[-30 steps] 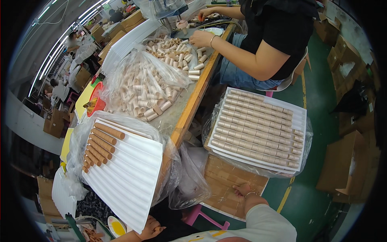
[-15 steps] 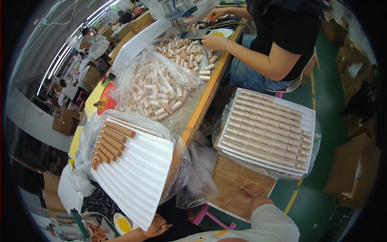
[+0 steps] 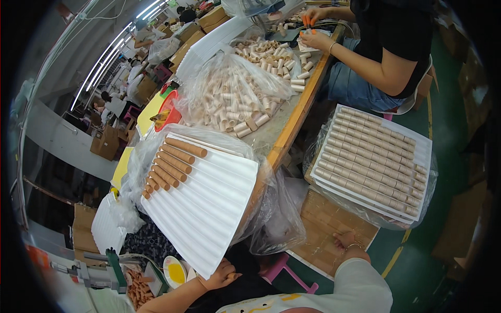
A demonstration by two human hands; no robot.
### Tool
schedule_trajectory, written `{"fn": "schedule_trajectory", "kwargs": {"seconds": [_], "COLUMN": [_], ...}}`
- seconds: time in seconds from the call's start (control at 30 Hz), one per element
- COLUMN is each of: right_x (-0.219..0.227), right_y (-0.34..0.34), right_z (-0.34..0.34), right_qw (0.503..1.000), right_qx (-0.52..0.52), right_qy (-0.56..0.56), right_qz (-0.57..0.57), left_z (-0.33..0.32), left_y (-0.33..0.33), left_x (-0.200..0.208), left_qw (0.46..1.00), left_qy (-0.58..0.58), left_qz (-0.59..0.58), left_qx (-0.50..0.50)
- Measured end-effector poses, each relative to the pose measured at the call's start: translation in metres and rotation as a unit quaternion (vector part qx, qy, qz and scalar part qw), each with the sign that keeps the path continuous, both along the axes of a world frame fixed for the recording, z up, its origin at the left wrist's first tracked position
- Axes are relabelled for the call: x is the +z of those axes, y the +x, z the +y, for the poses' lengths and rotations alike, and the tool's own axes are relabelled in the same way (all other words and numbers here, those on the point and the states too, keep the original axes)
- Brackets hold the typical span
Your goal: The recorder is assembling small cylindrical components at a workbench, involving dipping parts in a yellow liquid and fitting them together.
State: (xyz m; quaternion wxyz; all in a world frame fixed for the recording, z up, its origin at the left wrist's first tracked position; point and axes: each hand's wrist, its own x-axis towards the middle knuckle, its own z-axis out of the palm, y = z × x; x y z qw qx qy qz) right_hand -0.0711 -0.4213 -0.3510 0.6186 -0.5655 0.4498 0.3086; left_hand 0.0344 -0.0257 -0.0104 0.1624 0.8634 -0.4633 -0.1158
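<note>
My left hand (image 3: 219,275) is closed at the near corner of a ridged white tray (image 3: 209,193). A small brown tip shows at its fingers, but I cannot make out what it is. Several brown tubes (image 3: 170,168) lie in the grooves at the tray's far left; the other grooves show bare white. My right hand (image 3: 345,241) hangs over a brown cardboard sheet (image 3: 318,229), its fingers curled and no object visible in them. Beyond it, a second white tray (image 3: 424,148) holds rows of pale beige tubes (image 3: 370,161).
Loose pale tubes (image 3: 229,104), partly under clear plastic, cover the wood-edged table (image 3: 292,130). A co-worker (image 3: 386,52) sits at the far right. At lower left are a clamp-like device (image 3: 112,274), a dish with yellow contents (image 3: 175,271) and a heap of brown pieces (image 3: 140,289). A pink stool (image 3: 282,274) stands below.
The whole view has swung, so the scene sits farther right and slightly higher. The co-worker's hands have come closer together. Both trays look unchanged.
</note>
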Motion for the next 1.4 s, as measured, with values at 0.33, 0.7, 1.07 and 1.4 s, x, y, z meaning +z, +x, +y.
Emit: {"fn": "schedule_trajectory", "kwargs": {"seconds": [0.33, 0.7, 1.07, 1.4], "right_x": [-0.015, -0.016, -0.019, -0.016], "right_y": [-0.005, -0.004, -0.007, -0.004], "right_z": [-0.001, 0.000, -0.003, -0.001], "right_qw": [1.000, 1.000, 1.000, 1.000], "right_qx": [-0.001, -0.003, -0.020, -0.014], "right_qy": [0.013, 0.017, 0.016, 0.022], "right_qz": [-0.008, 0.000, -0.009, -0.004], "left_z": [0.004, -0.002, -0.015, -0.011], "left_y": [-0.003, -0.002, 0.003, -0.007], "left_x": [-0.004, 0.000, 0.011, 0.005], "left_qw": [1.000, 1.000, 1.000, 0.999], "left_qy": [0.008, 0.009, 0.011, -0.045], "left_qz": [-0.015, 0.000, 0.012, 0.020], "left_qx": [-0.005, -0.010, -0.011, 0.001]}}
